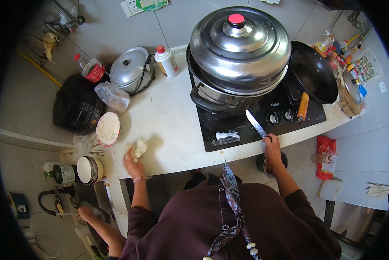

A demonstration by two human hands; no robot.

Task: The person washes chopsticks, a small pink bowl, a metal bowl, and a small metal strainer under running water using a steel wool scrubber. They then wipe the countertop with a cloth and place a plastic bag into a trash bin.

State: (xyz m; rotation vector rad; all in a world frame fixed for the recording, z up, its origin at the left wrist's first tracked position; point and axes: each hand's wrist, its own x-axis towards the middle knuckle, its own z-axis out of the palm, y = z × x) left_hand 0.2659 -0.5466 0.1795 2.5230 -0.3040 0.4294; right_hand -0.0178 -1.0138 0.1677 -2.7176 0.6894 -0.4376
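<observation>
My left hand (pixel 133 165) grips a crumpled cream-coloured cloth (pixel 139 149) over the white countertop (pixel 168 130); both are blurred. In my right hand (pixel 272 150) is a knife (pixel 255 123), held near the counter's front edge. Its bare blade points away from me, over the black Haier gas cooktop (pixel 240 125). A small white wrapper or paper (pixel 227 135) lies on the cooktop's near left corner. Behind the knife stands a large steel steamer pot (pixel 240 65) with a domed lid.
A wok (pixel 314 74) with its wooden handle toward me sits on the right burner. Left are a bowl of white flour-like powder (pixel 108 129), a black rice cooker (pixel 79 105), a lidded pot (pixel 131 70) and a red-capped bottle (pixel 166 61). Another person's hand (pixel 86 213) is at the sink.
</observation>
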